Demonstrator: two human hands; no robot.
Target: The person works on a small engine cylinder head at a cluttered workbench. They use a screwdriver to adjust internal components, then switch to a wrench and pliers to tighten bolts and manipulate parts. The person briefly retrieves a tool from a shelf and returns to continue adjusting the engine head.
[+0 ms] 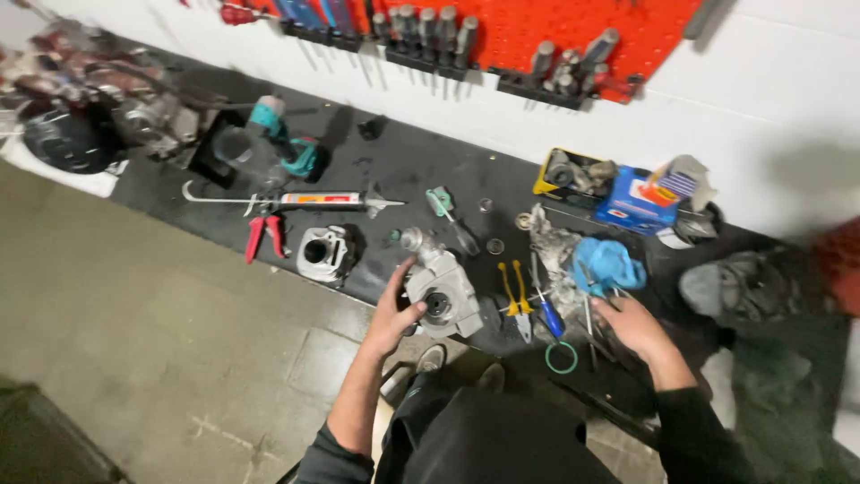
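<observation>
We see left hand [391, 315] gripping grey cast-metal engine housing with round bore [442, 291], fingers wrapped round its left edge, housing resting at front edge of black bench [394, 166]. Right hand [632, 324] lies palm-down on clutter of thin metal tools, fingers spread; we cannot tell if it holds anything. Between hands: yellow-handled pliers [513, 291], blue-handled screwdriver [546, 314], green rubber ring [562, 358]. Just beyond right hand: crumpled blue rag [607, 265]. Left of left hand: ribbed grey metal cylinder [324, 254], red-handled pliers [265, 235].

Engine part [441, 291] is lying on the counter [394, 170], cylinder [324, 254] sitting left of it, pliers [514, 296] lying right
</observation>
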